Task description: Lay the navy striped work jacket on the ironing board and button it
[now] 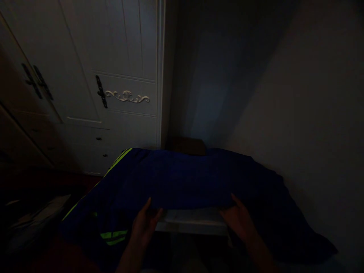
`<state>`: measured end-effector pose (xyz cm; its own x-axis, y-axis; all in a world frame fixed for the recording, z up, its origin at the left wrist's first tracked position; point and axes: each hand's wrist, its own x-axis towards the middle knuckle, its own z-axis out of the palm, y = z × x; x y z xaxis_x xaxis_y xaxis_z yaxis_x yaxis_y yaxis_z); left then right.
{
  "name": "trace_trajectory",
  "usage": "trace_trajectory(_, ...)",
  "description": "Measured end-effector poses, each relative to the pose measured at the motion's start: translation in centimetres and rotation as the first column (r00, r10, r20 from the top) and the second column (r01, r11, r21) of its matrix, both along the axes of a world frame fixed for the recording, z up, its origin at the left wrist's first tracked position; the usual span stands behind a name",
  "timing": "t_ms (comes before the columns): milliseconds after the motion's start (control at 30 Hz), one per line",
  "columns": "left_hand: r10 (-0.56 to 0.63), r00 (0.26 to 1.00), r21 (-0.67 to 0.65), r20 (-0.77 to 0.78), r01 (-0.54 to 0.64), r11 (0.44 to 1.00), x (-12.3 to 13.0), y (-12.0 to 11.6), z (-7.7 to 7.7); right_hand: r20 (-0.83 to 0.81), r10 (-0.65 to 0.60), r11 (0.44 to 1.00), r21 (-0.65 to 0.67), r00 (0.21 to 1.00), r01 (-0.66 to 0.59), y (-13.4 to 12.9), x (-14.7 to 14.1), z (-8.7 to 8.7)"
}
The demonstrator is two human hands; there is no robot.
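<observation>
A dark blue sports top (182, 174) lies spread over a small white table (193, 228), with bright yellow-green stripes along its left side and another striped patch lower left. My left hand (144, 223) is at the near hem, fingers on the cloth and thumb by its edge, seeming to pinch it. On the other side, my right hand (237, 218) takes the same hem in a similar way. Between the hands, a strip of the white tabletop shows below the hem. The cloth hangs over both ends of the table. Dim light hides the fine finger contact.
A white wardrobe (127, 129) with dark handles and carved trim stands behind on the left. A dark brown box-like object (187, 146) sits behind the cloth against the wall (298, 94). Pale, indistinct items (42, 212) lie on the floor at left.
</observation>
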<state>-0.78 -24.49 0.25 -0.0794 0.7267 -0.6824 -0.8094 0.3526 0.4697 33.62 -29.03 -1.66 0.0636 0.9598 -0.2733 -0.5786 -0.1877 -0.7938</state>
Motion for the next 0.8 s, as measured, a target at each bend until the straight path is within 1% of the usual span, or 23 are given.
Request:
trace_trajectory(67,0.013,1.0,-0.002,0.023,-0.013,1.0,-0.3,0.0,0.4,-0.028,-0.034,0.999,0.006,0.999,0.034,0.2,1.4,0.9)
trace_trajectory(133,0.007,1.0,-0.007,0.008,-0.007,1.0,-0.7,-0.1,0.6,-0.051,-0.07,0.997,0.01,0.996,0.071,0.4,3.0,1.9)
trace_trajectory(200,-0.007,1.0,-0.029,-0.02,0.007,1.0,-0.9,-0.4,0.7,-0.088,-0.093,0.996,-0.012,0.992,0.092,0.7,4.8,2.8)
trace_trajectory(267,-0.003,0.999,-0.014,-0.044,0.002,1.0,-1.0,-0.6,0.5,-0.118,-0.1,0.994,-0.051,0.988,0.094,1.2,6.5,3.6)
trace_trajectory(333,0.04,0.998,0.037,-0.056,-0.038,0.999,-0.8,-0.7,0.2,-0.127,-0.097,0.991,-0.099,0.987,0.085,1.8,8.3,4.0)
trace_trajectory(433,0.116,0.992,0.097,-0.048,-0.111,0.989,-0.4,-0.7,-0.1,-0.093,-0.077,0.981,-0.186,0.993,0.059,2.9,10.5,4.1)
trace_trajectory(567,0.183,0.983,0.094,-0.004,-0.182,0.979,0.1,-0.4,-0.4,0.008,0.047,0.971,-0.234,0.999,-0.044,4.8,12.4,4.3)
trace_trajectory(633,0.197,0.98,0.103,-0.005,-0.196,0.975,0.1,-0.3,-0.4,0.043,0.119,0.963,-0.247,0.992,-0.104,5.7,12.8,4.7)
trace_trajectory(667,0.202,0.979,0.107,-0.015,-0.199,0.974,0.1,-0.3,-0.4,0.087,0.164,0.958,-0.25,0.983,-0.137,6.3,12.9,4.9)
trace_trajectory(733,0.207,0.978,0.095,-0.037,-0.202,0.975,-0.1,-0.2,-0.2,0.224,0.262,0.947,-0.246,0.939,-0.205,7.4,13.0,5.5)
trace_trajectory(800,0.218,0.975,0.086,-0.039,-0.214,0.973,-0.4,-0.1,0.1,0.351,0.327,0.939,-0.229,0.877,-0.259,8.6,13.0,6.0)
